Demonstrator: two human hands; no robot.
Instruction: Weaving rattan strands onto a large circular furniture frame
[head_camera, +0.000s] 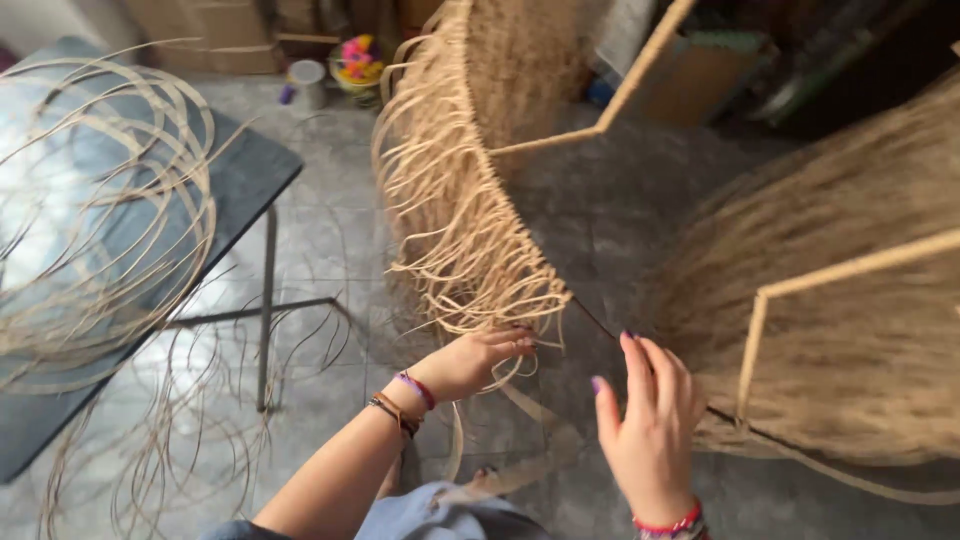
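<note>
Your left hand (470, 362) pinches pale cane strands (470, 250) hanging from a thin dark frame rod (595, 318) at centre. Your right hand (650, 420), fingers loosely spread, touches that rod just beside. Loose cane coils (100, 230) lie on a dark table (255, 170) at left.

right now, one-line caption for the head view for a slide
Left hand pinches cane strands on a frame; right hand open beside it.

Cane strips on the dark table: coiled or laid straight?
Coiled. The cane strips lie in big overlapping loops on the dark table, with some loops hanging past its edge toward the floor.
</note>
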